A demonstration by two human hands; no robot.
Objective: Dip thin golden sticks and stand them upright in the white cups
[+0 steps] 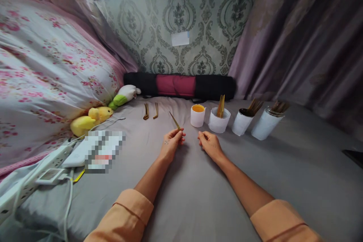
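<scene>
My left hand [171, 141] is closed, pinching a thin golden-brown strip [175, 120] between thumb and fingers. The strip points up and away to the left. My right hand [210, 143] rests a little way to the right, its fingers curled together; whatever they hold, if anything, is hidden. Beyond the left hand lie two folded sets of similar strips [146, 112] [155, 110]. Just past my right hand stands a white-wrapped cup [197, 119] with an orange inside. Beside it a wider white-wrapped container [219, 124] holds upright golden strips [221, 106].
Further right, two white-wrapped jars [241, 124] [265, 124] hold darker strips. At left are a yellow plush toy [85, 123], a white-and-green plush [126, 94], a power strip [34, 185] with cables and a blurred-out white object [103, 151]. A black-and-red roll [176, 85] lies against the wall.
</scene>
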